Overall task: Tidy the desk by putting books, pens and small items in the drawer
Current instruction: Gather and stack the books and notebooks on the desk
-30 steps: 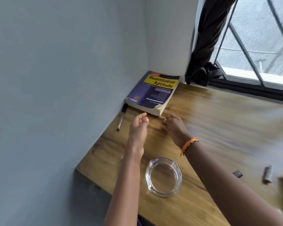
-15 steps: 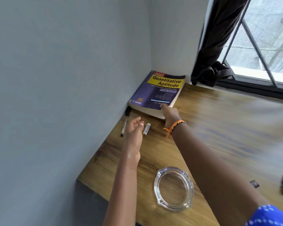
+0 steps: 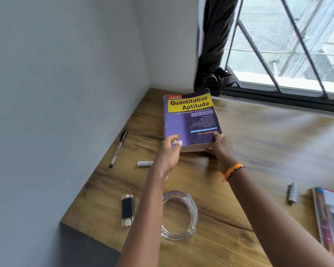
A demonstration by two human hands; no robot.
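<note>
A thick purple book (image 3: 191, 120) titled "Quantitative Aptitude" is held at its near edge by both hands, tilted up off the wooden desk (image 3: 258, 151). My left hand (image 3: 170, 151) grips its near left corner, thumb on the cover. My right hand (image 3: 220, 147) grips the near right corner. A black-capped pen (image 3: 118, 148) lies by the left wall. A small white cylinder (image 3: 145, 163) lies beside my left wrist. A black USB stick (image 3: 127, 210) rests near the desk's front left. No drawer is in view.
A clear glass ashtray (image 3: 179, 214) sits under my left forearm. A small grey object (image 3: 292, 193) and a stack of colourful books (image 3: 330, 220) lie at the right edge. A dark curtain (image 3: 214, 54) and a barred window (image 3: 287, 45) stand behind.
Both hands have reached forward and taken hold of the purple book. It has turned and risen from the corner toward me. The view has shifted, showing the USB stick.
</note>
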